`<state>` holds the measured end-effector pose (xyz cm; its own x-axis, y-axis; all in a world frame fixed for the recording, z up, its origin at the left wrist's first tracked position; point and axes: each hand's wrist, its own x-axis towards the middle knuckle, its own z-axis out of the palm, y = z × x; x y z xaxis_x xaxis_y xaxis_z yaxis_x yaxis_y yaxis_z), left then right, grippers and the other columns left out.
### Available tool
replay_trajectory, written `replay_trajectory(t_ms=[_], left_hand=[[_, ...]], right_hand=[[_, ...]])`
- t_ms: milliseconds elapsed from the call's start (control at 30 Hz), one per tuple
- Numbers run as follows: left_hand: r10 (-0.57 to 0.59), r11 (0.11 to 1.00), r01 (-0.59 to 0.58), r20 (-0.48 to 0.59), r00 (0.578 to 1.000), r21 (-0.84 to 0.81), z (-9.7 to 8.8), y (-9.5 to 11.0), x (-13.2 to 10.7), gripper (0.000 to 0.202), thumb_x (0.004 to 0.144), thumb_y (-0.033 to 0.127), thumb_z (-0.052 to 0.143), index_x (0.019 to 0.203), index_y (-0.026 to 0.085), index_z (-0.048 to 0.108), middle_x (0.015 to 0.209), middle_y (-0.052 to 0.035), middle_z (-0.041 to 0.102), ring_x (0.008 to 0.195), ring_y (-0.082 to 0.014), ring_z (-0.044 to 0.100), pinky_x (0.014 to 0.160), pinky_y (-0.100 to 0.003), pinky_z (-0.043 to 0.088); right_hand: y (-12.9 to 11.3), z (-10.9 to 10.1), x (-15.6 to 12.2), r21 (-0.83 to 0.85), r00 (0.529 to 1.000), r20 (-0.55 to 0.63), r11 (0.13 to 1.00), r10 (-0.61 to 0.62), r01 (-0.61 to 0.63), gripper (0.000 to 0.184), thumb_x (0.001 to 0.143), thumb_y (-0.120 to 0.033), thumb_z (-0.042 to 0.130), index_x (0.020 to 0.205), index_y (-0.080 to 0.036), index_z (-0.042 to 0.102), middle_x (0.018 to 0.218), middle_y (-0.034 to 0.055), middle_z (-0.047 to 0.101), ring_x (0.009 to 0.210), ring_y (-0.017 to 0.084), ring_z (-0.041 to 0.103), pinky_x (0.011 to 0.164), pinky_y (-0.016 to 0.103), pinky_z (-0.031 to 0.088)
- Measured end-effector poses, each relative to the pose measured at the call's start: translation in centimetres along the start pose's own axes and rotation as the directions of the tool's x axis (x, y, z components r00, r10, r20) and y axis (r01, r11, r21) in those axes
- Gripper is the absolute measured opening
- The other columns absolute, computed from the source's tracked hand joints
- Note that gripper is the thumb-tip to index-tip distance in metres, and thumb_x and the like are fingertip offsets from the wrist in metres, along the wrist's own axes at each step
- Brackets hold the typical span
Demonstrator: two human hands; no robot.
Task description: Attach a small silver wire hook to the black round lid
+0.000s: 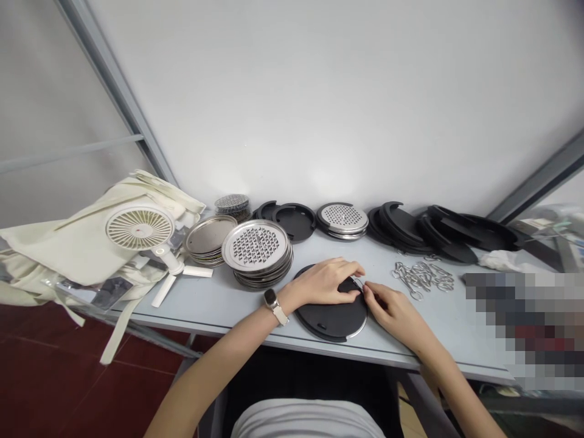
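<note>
A black round disc [333, 316] with a metal rim showing along its right edge lies flat near the front of the table. My left hand [326, 281], with a watch on the wrist, holds the disc down from above, its thumb and fingers curved towards the disc's right side. At that edge my right hand [387, 304] pinches a small metal wire clip [358, 282] between thumb and fingertips. To the right is a loose pile of similar wire clips [422, 277]. Part of the disc is hidden under my left hand.
Stacked metal grater discs [255, 246] and plain metal discs [210, 236] stand left. Black round holders [294, 222], a perforated metal disc [343, 218] and more black parts [406, 225] line the wall. A white fan [140, 228] and cream bag [98, 243] sit far left.
</note>
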<state>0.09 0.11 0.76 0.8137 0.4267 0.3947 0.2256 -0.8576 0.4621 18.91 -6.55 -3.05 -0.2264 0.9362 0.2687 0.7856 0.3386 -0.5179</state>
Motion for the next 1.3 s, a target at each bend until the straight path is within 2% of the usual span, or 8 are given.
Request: replay_trajectory(t_ms=[300, 467, 600, 733, 833, 967, 1100, 1300], left_hand=[[-0.001, 0.995, -0.002, 0.027, 1.0, 0.098, 0.26, -0.3, -0.15, 0.026, 0.083, 0.025, 0.056, 0.108, 0.018, 0.053, 0.105, -0.007, 0.062, 0.101, -0.0214, 0.056, 0.095, -0.034, 0.038], [-0.004, 0.997, 0.0, 0.061, 0.998, 0.073, 0.26, -0.45, -0.14, 0.026, 0.086, 0.025, 0.054, 0.111, 0.018, 0.055, 0.107, -0.0081, 0.062, 0.103, -0.0208, 0.055, 0.097, -0.033, 0.038], [0.013, 0.999, -0.016, 0.063, 0.998, 0.044, 0.3, -0.59, -0.13, 0.027, 0.086, 0.024, 0.054, 0.112, 0.017, 0.057, 0.108, -0.0081, 0.063, 0.105, -0.0202, 0.055, 0.098, -0.032, 0.038], [0.027, 0.999, -0.029, 0.071, 0.997, 0.038, 0.48, -0.76, -0.13, 0.027, 0.088, 0.023, 0.052, 0.113, 0.016, 0.058, 0.109, -0.0082, 0.063, 0.105, -0.0198, 0.055, 0.098, -0.032, 0.038], [0.026, 0.999, -0.029, 0.073, 0.997, 0.042, 0.55, -0.77, -0.11, 0.025, 0.088, 0.02, 0.05, 0.112, 0.017, 0.058, 0.109, -0.0078, 0.064, 0.106, -0.0198, 0.055, 0.098, -0.032, 0.038], [0.027, 0.998, -0.029, 0.045, 0.999, 0.048, 0.44, -0.64, -0.07, 0.025, 0.086, 0.02, 0.051, 0.111, 0.016, 0.056, 0.106, -0.0085, 0.063, 0.103, -0.0208, 0.055, 0.096, -0.034, 0.041], [0.047, 0.997, -0.049, 0.032, 0.998, 0.052, 0.25, -0.5, -0.01, 0.024, 0.085, 0.019, 0.051, 0.108, 0.016, 0.056, 0.103, -0.0089, 0.062, 0.103, -0.0217, 0.054, 0.095, -0.035, 0.041], [0.047, 0.998, -0.048, 0.041, 0.998, 0.03, 0.25, -0.55, 0.01, 0.024, 0.085, 0.019, 0.05, 0.109, 0.015, 0.055, 0.103, -0.0097, 0.063, 0.1, -0.0215, 0.056, 0.094, -0.035, 0.041]], right_hand=[[-0.29, -0.13, 0.01, 0.002, 1.0, -0.01, 1.0, -0.001, 0.001, 0.032, 0.094, -0.033, 0.033, 0.07, -0.021, 0.05, 0.064, 0.0035, 0.062, 0.056, 0.016, 0.055, 0.053, 0.025, 0.038], [-0.35, -0.11, 0.01, 0.009, 1.0, -0.009, 1.0, -0.004, 0.004, 0.033, 0.095, -0.034, 0.033, 0.07, -0.021, 0.05, 0.064, 0.0035, 0.061, 0.057, 0.017, 0.055, 0.055, 0.025, 0.038], [-0.34, 0.0, -0.07, 0.015, 0.999, -0.022, 1.0, 0.023, -0.023, 0.034, 0.095, -0.036, 0.032, 0.069, -0.021, 0.047, 0.058, 0.0002, 0.055, 0.051, 0.014, 0.049, 0.051, 0.024, 0.035], [-0.05, 0.03, -0.33, 0.015, 0.994, -0.091, 0.998, 0.061, -0.06, 0.034, 0.095, -0.035, 0.033, 0.065, -0.022, 0.041, 0.049, -0.0052, 0.041, 0.045, 0.011, 0.039, 0.048, 0.023, 0.031], [0.06, 0.02, -0.42, 0.012, 0.991, -0.118, 0.998, 0.06, -0.059, 0.033, 0.095, -0.034, 0.034, 0.065, -0.022, 0.039, 0.048, -0.006, 0.039, 0.043, 0.01, 0.037, 0.046, 0.023, 0.03], [-0.04, 0.15, -0.19, -0.009, 0.995, -0.092, 0.999, 0.045, -0.046, 0.03, 0.096, -0.033, 0.032, 0.071, -0.022, 0.046, 0.052, -0.0032, 0.049, 0.046, 0.013, 0.046, 0.05, 0.024, 0.036], [0.19, 0.48, 0.11, -0.06, 0.999, -0.053, 0.998, -0.013, 0.01, 0.029, 0.095, -0.032, 0.033, 0.087, -0.02, 0.058, 0.076, 0.0074, 0.068, 0.066, 0.02, 0.063, 0.062, 0.028, 0.044], [0.54, 0.48, 0.17, -0.031, 1.0, -0.029, 1.0, -0.003, 0.002, 0.032, 0.096, -0.033, 0.034, 0.09, -0.02, 0.063, 0.083, 0.0083, 0.072, 0.071, 0.022, 0.067, 0.066, 0.029, 0.047]])
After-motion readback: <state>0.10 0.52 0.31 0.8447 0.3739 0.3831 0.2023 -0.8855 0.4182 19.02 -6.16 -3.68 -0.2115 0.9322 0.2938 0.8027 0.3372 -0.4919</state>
